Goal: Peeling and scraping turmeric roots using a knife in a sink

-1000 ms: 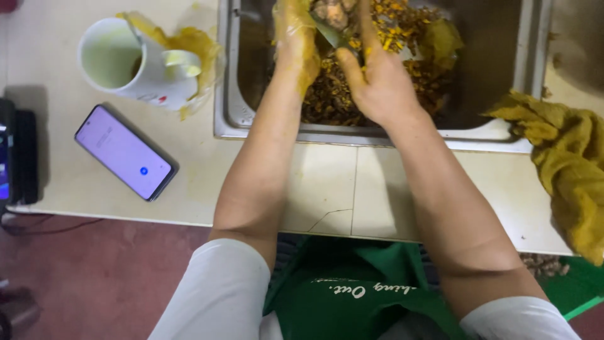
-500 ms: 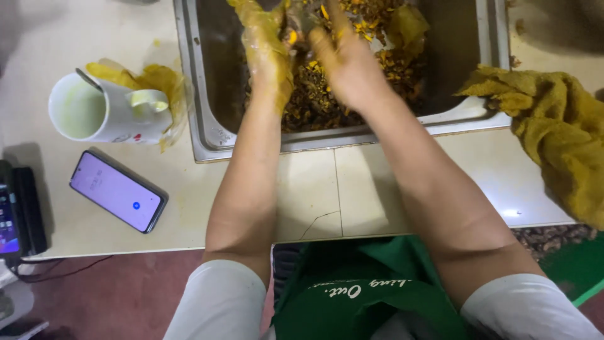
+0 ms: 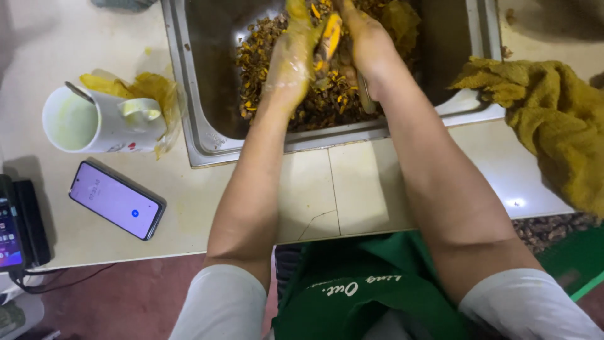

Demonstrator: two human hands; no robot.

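Both my hands are over a steel sink point(image 3: 207, 141) holding a heap of brown and orange peelings point(image 3: 314, 101). My left hand point(image 3: 292, 56), stained yellow, grips an orange root piece point(image 3: 331, 34). My right hand point(image 3: 368, 44) is closed against the same piece from the right. A thin grey handle point(image 3: 366, 99) sticks out below its palm. The tool's working end is hidden by the fingers. The fingertips of both hands are cut off by the top edge of the view.
A white mug point(image 3: 94, 123) with a yellow-stained wrapper stands left of the sink. A phone point(image 3: 116, 199) with a lit screen lies on the counter, and another device point(image 3: 12, 230) sits at the left edge. A yellow cloth point(image 3: 560, 119) lies bunched on the right.
The view has tilted, so the sink, mug and phone sit lower in frame. My hands stay together over the peelings, working the orange piece.
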